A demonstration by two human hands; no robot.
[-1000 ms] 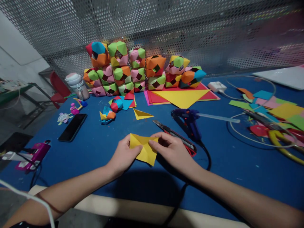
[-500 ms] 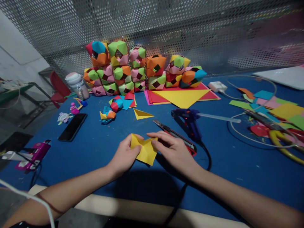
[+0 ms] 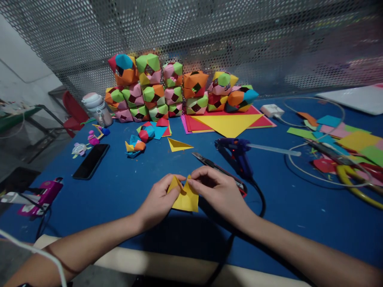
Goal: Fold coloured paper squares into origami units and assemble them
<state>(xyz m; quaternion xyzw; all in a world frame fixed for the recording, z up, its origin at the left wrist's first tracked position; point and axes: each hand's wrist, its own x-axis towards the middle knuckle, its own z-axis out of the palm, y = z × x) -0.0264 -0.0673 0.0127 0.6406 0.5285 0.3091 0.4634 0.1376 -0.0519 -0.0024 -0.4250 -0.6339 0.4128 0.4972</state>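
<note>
A small yellow sheet of paper [image 3: 186, 201] is held between my two hands just over the blue table, its far edge bent up into two points. My left hand [image 3: 160, 195] pinches its left side, thumb on top. At the right point, the thumb and fingertips of my right hand [image 3: 215, 185] grip the paper. Beyond my right hand lies a red and black utility knife [image 3: 206, 160], partly hidden by that hand. A blue glue gun [image 3: 236, 153] with a clear glue stick rests behind it. Farther back sits a folded yellow paper triangle [image 3: 178, 144].
Stacked folded-paper balls [image 3: 154, 95] line the mesh wall. Coloured paper sheets [image 3: 203, 124] lie in front of them. At left are a phone [image 3: 91, 161], a jar [image 3: 97, 108] and a purple power strip [image 3: 42, 197]. Paper scraps [image 3: 353, 139], a white cable and yellow-handled scissors [image 3: 356, 187] spread at right.
The yellow paper's far edge has been drawn up and inward into two points. My right fingers have closed onto its right point, and the left hand has shifted slightly right.
</note>
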